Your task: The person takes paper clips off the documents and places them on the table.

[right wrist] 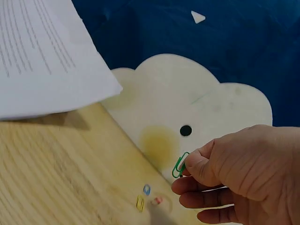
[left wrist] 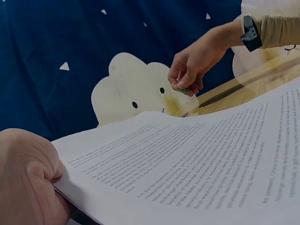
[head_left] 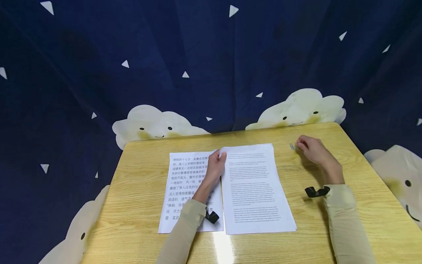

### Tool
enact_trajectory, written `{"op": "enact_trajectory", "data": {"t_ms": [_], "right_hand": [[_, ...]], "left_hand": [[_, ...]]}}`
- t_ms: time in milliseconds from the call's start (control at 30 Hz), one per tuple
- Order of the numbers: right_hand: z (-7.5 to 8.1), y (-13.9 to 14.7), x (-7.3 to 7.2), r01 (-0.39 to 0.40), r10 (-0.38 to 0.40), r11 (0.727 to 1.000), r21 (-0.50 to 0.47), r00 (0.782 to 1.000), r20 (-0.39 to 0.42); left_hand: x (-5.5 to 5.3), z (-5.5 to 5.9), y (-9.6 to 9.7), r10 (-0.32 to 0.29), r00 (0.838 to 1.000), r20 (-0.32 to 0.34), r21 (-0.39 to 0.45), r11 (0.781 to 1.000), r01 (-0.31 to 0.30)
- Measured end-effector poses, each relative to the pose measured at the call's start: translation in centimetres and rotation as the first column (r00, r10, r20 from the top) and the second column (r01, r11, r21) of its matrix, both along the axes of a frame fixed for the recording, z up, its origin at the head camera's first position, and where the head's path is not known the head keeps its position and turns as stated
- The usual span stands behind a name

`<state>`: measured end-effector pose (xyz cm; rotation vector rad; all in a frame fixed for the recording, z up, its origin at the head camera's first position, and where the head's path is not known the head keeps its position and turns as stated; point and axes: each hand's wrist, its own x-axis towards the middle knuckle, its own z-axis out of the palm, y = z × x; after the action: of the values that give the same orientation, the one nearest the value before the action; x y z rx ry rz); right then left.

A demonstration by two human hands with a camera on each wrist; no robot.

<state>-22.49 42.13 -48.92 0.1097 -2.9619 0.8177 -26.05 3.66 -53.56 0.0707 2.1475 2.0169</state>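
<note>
My left hand grips the upper left edge of the printed sheets with small English text, thumb on top. In the left wrist view these sheets are lifted and slightly bowed. Between thumb and forefinger my right hand pinches a green paper clip, above the table's far right. Below that hand lie a blue paper clip, a yellow paper clip and a small red item, blurred but probably another clip.
Pages with large Chinese print lie on the left, partly beneath my left forearm. The wooden table ends at a dark blue curtain with white triangles and cloud shapes. A bright reflection shows near the front.
</note>
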Motion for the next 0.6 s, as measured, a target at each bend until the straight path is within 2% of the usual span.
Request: {"op": "enact_trajectory", "data": {"t_ms": [167,400,600], "right_hand": [[-0.9,0.8,0.0,-0.003,0.003,1.0,0.022,1.0,0.01],[-1.9,1.4,-0.2,0.046,-0.048,0.999,0.013,0.991,0.126],[-2.3,1.7,-0.1,0.051,-0.059,0.997,0.056,0.985,0.159]], "left_hand": [[0.1,0.0,0.1,0.0,1.0,0.002,-0.01,1.0,0.0],[0.3,0.1,0.3,0.011,1.0,-0.001,0.004,1.0,-0.011],[0.5,0.0,0.4,0.013,1.0,-0.023,0.025,1.0,-0.012]]}}
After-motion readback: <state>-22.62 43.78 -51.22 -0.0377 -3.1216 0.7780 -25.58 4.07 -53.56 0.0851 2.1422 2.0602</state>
